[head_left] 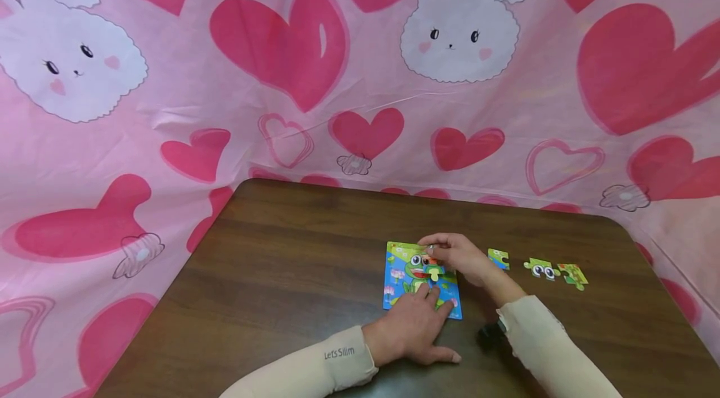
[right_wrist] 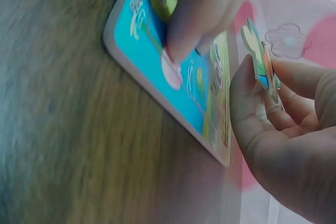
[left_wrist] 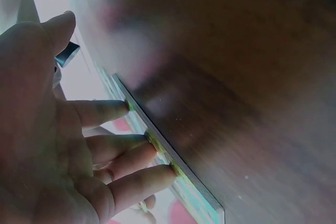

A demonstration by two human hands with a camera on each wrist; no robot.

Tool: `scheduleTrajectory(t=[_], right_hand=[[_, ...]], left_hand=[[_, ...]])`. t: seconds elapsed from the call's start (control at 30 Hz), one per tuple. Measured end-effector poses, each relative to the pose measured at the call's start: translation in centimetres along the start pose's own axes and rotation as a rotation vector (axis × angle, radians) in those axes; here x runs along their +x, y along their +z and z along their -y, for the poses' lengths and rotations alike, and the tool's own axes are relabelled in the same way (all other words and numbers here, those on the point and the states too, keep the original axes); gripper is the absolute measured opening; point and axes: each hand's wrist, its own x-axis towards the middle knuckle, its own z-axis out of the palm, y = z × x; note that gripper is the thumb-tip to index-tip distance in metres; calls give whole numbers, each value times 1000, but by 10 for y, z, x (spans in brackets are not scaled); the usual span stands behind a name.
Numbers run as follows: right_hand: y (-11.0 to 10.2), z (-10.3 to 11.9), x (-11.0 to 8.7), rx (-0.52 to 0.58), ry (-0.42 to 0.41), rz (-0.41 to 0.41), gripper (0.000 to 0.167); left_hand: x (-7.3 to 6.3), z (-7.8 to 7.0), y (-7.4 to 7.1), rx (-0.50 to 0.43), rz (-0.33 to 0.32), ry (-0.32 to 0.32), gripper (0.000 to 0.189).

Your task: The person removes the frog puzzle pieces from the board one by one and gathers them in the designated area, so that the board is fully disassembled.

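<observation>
A square frog jigsaw puzzle (head_left: 395, 293) with a blue and green picture lies flat on the table. My left hand (head_left: 415, 325) rests its fingertips on the board's near part, thumb spread out to the side. The fingers (left_wrist: 142, 184) look extended in the left wrist view. Above the board's upper right part, my right hand (head_left: 458, 258) pinches what looks like two jigsaw pieces (right_wrist: 258, 56) between thumb and fingers. In the right wrist view the pieces are held on edge, apart from the board. Part of the frog picture is hidden by the hands.
To the right of the board lie loose jigsaw pieces: a green and blue one (head_left: 497, 258), one with two eyes (head_left: 542, 270) and a green one with red marks (head_left: 573, 275). The brown wooden table (head_left: 270, 260) ends against a pink heart-patterned cloth (head_left: 371, 85).
</observation>
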Motion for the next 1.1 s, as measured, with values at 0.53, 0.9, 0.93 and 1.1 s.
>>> scheduleTrajectory(t=[0.53, 0.9, 0.93, 1.1], right_hand=[[-46, -17, -29, 34, 20, 5, 45], [-75, -34, -58, 43, 2, -25, 56], [-78, -35, -61, 39, 6, -30, 56], [-94, -44, -74, 58, 26, -53, 57]], left_hand=[[-1, -4, 0, 71, -31, -32, 83], [1, -5, 1, 69, -26, -36, 82], [1, -5, 1, 66, -25, -36, 82], [1, -5, 1, 70, -27, -43, 82]])
